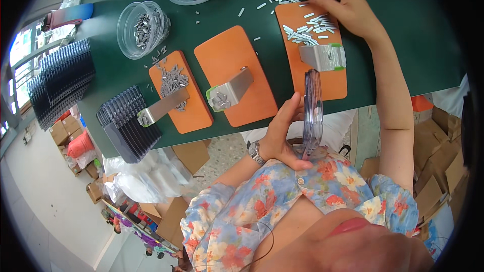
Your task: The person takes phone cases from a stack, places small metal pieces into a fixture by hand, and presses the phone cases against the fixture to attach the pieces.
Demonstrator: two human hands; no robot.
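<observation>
Left hand (282,136) grips clear plastic tray (312,113) on edge, below right orange board (317,55) | right hand (338,5) fingers pinched on small metal pins (307,30) atop that board | progress: pins seemingly unloaded, many remain.

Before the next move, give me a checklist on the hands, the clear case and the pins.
1. Left hand grips the clear flat case on edge at the table rim: ok.
2. Right hand rests on the loose metal pins on the right orange board: ok.
3. Pins all on the board: not ok, several lie on the green table.
4. Whether the right fingers pinch a pin: cannot tell.
5. Metal scoop lies on that board near the case: ok.
6. Whether the case is open: cannot tell.
</observation>
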